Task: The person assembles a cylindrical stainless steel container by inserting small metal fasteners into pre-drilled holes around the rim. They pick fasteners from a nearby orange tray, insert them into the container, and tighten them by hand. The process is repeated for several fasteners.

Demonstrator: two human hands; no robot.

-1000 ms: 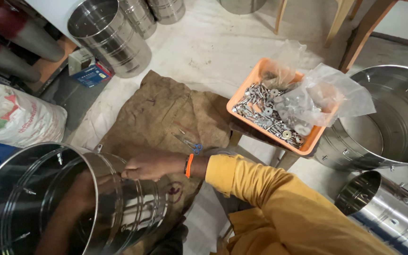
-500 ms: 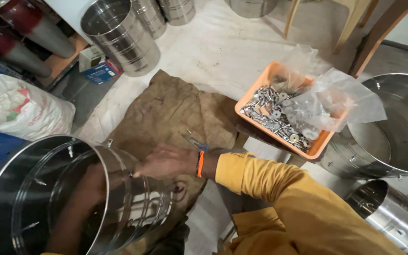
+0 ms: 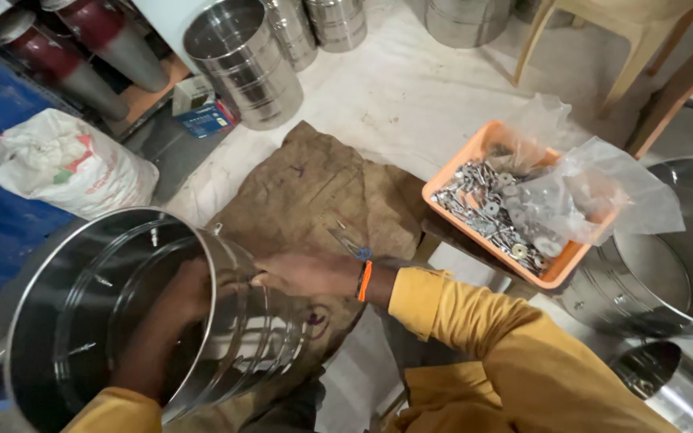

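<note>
Drum (image 3: 106,313) lies on its side on the floor, mouth toward the person. Left hand (image 3: 174,309) reaches inside, grip hidden; right hand (image 3: 302,273) pinches the rim from outside.

The person's left hand (image 3: 182,301) reaches forward from seven o'clock, forearm in a yellow sleeve, fingers curled and pointing toward twelve o'clock. Their right hand (image 3: 306,273) extends from four o'clock toward nine o'clock, palm down, fingertips pinched together. An orange band circles the right wrist, where the yellow sleeve ends.
</note>
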